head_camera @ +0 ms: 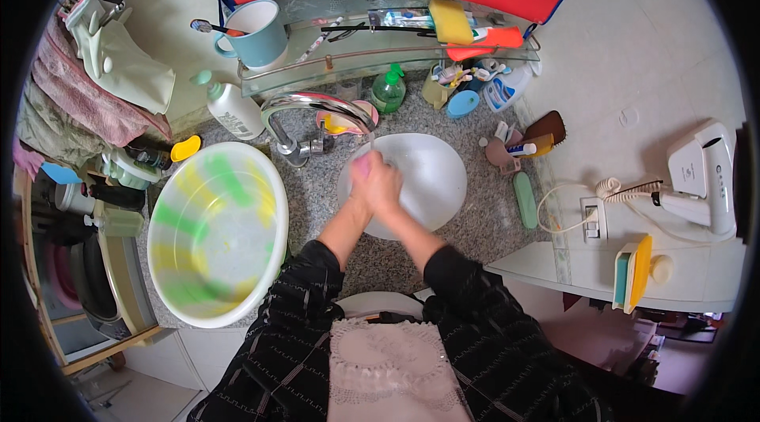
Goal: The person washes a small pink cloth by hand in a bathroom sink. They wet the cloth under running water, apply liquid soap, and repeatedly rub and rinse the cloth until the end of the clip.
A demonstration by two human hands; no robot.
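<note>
Over the white washbasin (431, 181), my left hand (358, 190) and my right hand (385, 183) are clasped together. A small pink thing (361, 165), too blurred to name surely, shows at the top of the clasp, held between them. The curved chrome faucet (314, 102) reaches over from the left, and a thin stream of water (372, 140) falls from its spout onto the hands. Most of the fingers are hidden in the clasp. Behind the faucet's spout is a pink soap dish (362, 107) with something yellow in it.
A large plastic tub (279, 232) with green and yellow patches stands left on the granite counter (314, 208). Bottles, including a green pump bottle (389, 92), line the back under a glass shelf (356, 63). At right are a pink cup (502, 155) and a wall-mounted hair dryer (706, 178).
</note>
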